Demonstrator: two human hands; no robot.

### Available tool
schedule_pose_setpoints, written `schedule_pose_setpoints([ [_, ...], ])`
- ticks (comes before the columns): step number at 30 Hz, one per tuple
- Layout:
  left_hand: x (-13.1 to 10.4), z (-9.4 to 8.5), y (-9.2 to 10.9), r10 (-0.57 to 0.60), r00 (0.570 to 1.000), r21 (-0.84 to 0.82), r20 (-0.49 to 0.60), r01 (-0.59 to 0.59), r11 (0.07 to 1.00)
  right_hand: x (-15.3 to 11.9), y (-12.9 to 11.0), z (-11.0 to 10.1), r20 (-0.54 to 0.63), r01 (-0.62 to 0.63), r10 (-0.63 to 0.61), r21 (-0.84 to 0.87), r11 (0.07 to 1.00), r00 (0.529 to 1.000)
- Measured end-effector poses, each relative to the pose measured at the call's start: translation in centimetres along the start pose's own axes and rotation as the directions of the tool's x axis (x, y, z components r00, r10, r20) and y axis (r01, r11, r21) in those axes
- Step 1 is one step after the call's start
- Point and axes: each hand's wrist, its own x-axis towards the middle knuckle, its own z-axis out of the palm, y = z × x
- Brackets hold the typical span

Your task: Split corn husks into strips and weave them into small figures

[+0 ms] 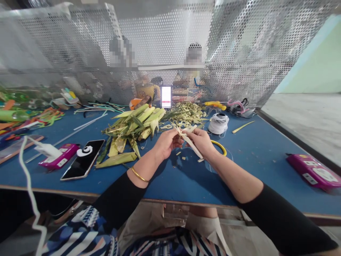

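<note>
My left hand and my right hand meet above the blue table, both pinching a pale leaf strip that folds between them and hangs down to the right. A gold bangle sits on my left wrist. Just beyond the hands lies a pile of green and yellow palm leaves. Small cut bits of leaf lie on the table under my hands.
A black phone and a pink device lie at the left, another pink device at the right. A spool of white thread, a yellow ring and leaf trimmings sit behind. Perforated metal screens back the table.
</note>
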Motion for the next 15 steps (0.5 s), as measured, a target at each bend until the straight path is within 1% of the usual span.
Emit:
schedule_pose_setpoints([
  [2, 0.1, -0.1, 0.1, -0.067, 0.998, -0.09, 0.016, 0.068, 0.994, -0.1, -0.1, 0.0, 0.038, -0.04, 0.041, -0.026, 0.999, 0.998],
  [4, 0.1, -0.1, 0.2, -0.119, 0.993, -0.15, 0.009, 0.119, 0.982, -0.2, -0.1, 0.0, 0.061, -0.04, 0.047, -0.112, 0.993, 0.997],
  [5, 0.1, -0.1, 0.4, -0.127, 0.992, -0.169, -0.009, 0.124, 0.978, -0.3, -0.1, -0.1, 0.061, 0.0, 0.012, -0.19, 0.982, 0.998],
  [6, 0.1, -0.1, 0.6, -0.124, 0.992, -0.184, -0.035, 0.116, 0.976, -0.4, -0.2, -0.2, 0.057, 0.064, -0.049, -0.289, 0.955, 0.997],
  [7, 0.0, -0.1, 0.7, -0.113, 0.992, -0.192, -0.065, 0.098, 0.977, -0.6, -0.2, -0.4, 0.059, 0.143, -0.131, -0.395, 0.907, 0.99],
  [9, -0.1, -0.1, 1.0, -0.067, 0.99, -0.181, -0.125, 0.044, 0.983, -1.0, -0.3, -0.6, 0.094, 0.302, -0.304, -0.57, 0.764, 0.948],
  [11, -0.2, -0.2, 1.0, -0.002, 0.987, -0.133, -0.161, -0.02, 0.991, -1.5, -0.5, -0.8, 0.151, 0.438, -0.458, -0.648, 0.623, 0.876],
  [12, -0.2, -0.2, 1.0, 0.03, 0.985, -0.1, -0.168, -0.047, 0.994, -1.6, -0.6, -0.9, 0.195, 0.512, -0.531, -0.658, 0.552, 0.825],
  [13, -0.2, -0.2, 0.9, 0.062, 0.983, -0.067, -0.171, -0.074, 0.995, -1.8, -0.7, -0.9, 0.248, 0.584, -0.599, -0.663, 0.468, 0.761],
  [15, -0.2, -0.3, 0.7, 0.108, 0.981, -0.013, -0.158, -0.112, 0.994, -1.9, -0.8, -1.0, 0.364, 0.69, -0.694, -0.674, 0.264, 0.621],
])
